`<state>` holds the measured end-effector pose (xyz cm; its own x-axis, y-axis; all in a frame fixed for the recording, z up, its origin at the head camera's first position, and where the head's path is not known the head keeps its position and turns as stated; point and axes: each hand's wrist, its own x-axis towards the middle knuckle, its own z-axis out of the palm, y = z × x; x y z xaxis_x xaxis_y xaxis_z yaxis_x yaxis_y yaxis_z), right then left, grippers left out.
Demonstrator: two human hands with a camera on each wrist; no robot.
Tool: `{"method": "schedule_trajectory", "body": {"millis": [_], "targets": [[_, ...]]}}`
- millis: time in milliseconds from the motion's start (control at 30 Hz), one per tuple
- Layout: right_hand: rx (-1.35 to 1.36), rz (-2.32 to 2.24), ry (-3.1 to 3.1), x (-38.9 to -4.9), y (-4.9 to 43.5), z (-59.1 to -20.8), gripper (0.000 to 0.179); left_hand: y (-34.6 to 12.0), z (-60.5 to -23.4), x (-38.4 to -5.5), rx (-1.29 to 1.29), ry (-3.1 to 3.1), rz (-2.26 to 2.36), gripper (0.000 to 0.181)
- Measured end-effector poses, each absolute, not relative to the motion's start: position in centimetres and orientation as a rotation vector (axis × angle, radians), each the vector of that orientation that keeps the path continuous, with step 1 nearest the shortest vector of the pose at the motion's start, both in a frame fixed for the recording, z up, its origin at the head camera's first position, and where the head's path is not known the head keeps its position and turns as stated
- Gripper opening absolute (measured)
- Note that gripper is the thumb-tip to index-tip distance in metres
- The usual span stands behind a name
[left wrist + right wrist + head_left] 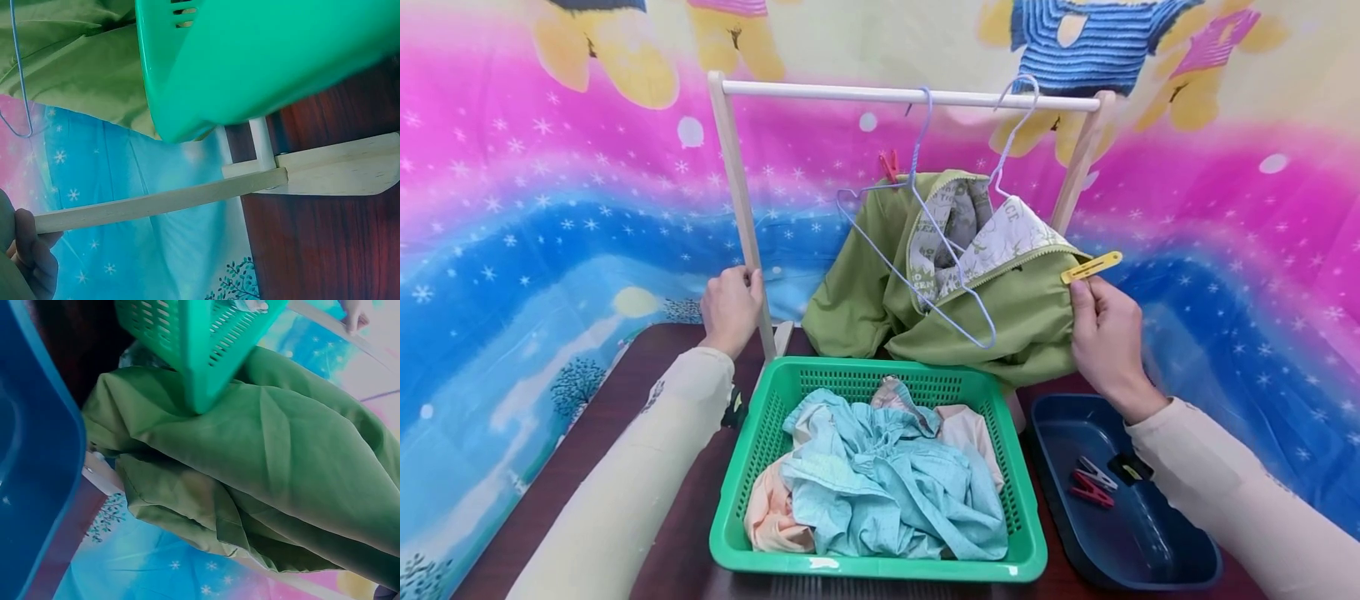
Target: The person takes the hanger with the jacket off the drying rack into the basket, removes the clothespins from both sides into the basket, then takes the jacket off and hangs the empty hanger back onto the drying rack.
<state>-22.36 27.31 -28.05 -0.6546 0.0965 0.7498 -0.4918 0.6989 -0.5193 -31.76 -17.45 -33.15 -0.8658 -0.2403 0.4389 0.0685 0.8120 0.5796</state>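
A green jacket (992,317) with a printed white lining hangs from the rack by a lavender hanger (1017,133), its zip partly undone. My right hand (1108,333) pinches the jacket's edge at the right, just below a yellow clothespin (1092,267). In the right wrist view the jacket (269,444) fills the middle. My left hand (732,308) grips the left post (739,183) of the wooden rack; in the left wrist view its fingers (40,259) curl at that post (156,206). Another lavender hanger (917,250) hangs in front of the jacket. A red clothespin (890,166) is at the jacket's left shoulder.
A green basket (722,533) of crumpled clothes, with a light blue garment (887,475) on top, stands in front of the rack. To its right sits a dark blue tray (1157,542) with red and white clothespins (1092,490). The rack's white bar (835,92) runs across the back.
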Motion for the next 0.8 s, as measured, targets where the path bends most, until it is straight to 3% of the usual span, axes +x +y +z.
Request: {"method": "schedule_trajectory", "body": {"millis": [800], "targets": [[0.308,0.925,-2.306,-20.4,27.4,-32.1,0.039,-17.4,-33.1,-31.6,0.137,-2.491,-0.838,0.038]]}}
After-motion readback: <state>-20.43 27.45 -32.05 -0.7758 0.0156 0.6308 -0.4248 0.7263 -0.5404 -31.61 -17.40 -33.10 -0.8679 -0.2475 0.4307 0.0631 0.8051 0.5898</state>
